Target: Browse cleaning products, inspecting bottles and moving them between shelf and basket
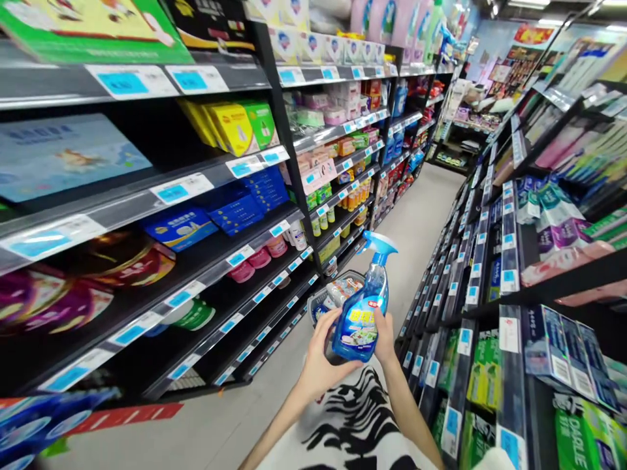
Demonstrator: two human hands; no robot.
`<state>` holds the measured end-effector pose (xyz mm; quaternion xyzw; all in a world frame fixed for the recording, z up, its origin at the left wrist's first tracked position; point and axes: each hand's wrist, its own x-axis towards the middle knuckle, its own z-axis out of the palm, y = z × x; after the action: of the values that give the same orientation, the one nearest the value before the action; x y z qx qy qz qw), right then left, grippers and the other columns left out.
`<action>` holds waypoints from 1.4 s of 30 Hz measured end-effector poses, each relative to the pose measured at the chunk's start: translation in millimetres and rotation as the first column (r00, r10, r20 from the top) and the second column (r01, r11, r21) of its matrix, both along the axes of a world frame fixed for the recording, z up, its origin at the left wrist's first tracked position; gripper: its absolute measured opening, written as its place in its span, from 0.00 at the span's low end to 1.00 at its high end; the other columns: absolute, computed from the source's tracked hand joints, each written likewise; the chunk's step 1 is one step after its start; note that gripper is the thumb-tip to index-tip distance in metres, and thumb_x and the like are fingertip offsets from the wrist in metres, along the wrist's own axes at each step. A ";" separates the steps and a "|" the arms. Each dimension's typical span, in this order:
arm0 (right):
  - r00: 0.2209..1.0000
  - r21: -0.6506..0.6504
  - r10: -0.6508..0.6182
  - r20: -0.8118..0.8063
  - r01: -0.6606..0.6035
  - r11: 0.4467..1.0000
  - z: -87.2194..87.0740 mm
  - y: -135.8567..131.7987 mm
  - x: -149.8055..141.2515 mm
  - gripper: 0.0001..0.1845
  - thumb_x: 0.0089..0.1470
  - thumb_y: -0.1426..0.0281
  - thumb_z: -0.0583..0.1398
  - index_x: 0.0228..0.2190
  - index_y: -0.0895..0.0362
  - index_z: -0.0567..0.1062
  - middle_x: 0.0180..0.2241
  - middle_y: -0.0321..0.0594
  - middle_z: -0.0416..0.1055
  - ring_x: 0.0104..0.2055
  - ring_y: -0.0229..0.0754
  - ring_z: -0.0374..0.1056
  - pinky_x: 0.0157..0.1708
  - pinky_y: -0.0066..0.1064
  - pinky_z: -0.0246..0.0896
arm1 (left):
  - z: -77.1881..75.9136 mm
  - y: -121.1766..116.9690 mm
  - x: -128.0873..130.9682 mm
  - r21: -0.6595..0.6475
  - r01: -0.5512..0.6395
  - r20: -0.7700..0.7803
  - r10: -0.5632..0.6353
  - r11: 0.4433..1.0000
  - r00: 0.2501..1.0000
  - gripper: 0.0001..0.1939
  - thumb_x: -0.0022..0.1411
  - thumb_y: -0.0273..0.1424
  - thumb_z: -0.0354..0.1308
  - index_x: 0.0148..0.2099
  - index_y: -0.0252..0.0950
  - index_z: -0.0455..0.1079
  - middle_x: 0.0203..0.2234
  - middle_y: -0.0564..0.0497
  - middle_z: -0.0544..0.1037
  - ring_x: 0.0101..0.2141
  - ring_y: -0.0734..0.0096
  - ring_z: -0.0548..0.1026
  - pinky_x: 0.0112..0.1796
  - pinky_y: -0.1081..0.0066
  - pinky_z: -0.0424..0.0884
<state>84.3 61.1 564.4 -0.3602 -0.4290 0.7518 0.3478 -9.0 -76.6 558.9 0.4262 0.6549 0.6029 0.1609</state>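
A blue spray bottle (361, 316) with a light blue trigger head is held upright, a little tilted, in front of my body. My left hand (318, 356) grips its lower left side, thumb under the base. On the bottle's right side, my right hand (385, 336) is closed around it, its fingers partly hidden behind. The label, with yellow lettering, faces me. Just beyond the bottle is a shopping basket (312, 307) with packaged goods in it; its lower part is hidden by my hands and the bottle.
Shelves (245, 261) of boxes and tubs run along the left, with price tags on their edges. Toothpaste boxes (563, 356) fill a rack close on the right. The grey aisle floor (431, 196) leads to a display stand (450, 147) at the far end.
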 end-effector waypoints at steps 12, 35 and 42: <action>0.986 -0.105 0.084 -0.146 -0.100 0.989 9.5 -17.6 -1.1 0.39 0.48 0.31 0.63 0.38 0.53 0.82 0.40 0.45 0.85 0.55 0.60 0.79 0.54 0.50 0.76 | 4.6 -16.8 -9.1 0.218 0.048 -0.056 -0.037 0.975 0.998 0.41 0.53 0.36 0.79 0.67 0.46 0.70 0.59 0.38 0.71 0.58 0.47 0.75 0.49 0.58 0.81; 0.950 -0.127 0.199 -0.240 -0.234 0.964 39.9 -22.7 0.9 0.44 0.49 0.30 0.62 0.47 0.55 0.82 0.46 0.47 0.84 0.61 0.61 0.75 0.58 0.53 0.74 | -1.8 -25.7 2.9 0.265 -0.038 -0.032 0.048 0.964 0.998 0.39 0.54 0.38 0.79 0.66 0.44 0.72 0.60 0.36 0.73 0.60 0.47 0.75 0.52 0.56 0.80; 0.961 -0.124 0.170 -0.218 -0.199 0.972 37.4 -24.7 -3.8 0.44 0.50 0.31 0.62 0.48 0.55 0.82 0.47 0.47 0.84 0.61 0.61 0.75 0.59 0.52 0.73 | 9.8 -30.7 5.4 0.112 -0.046 -0.324 0.080 0.993 0.942 0.42 0.61 0.32 0.72 0.73 0.47 0.61 0.67 0.36 0.65 0.66 0.44 0.69 0.58 0.48 0.75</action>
<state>80.5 36.4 601.8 -0.2631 -0.3669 0.8433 0.2916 -3.6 -107.2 568.7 0.5071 0.6540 0.5613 0.0079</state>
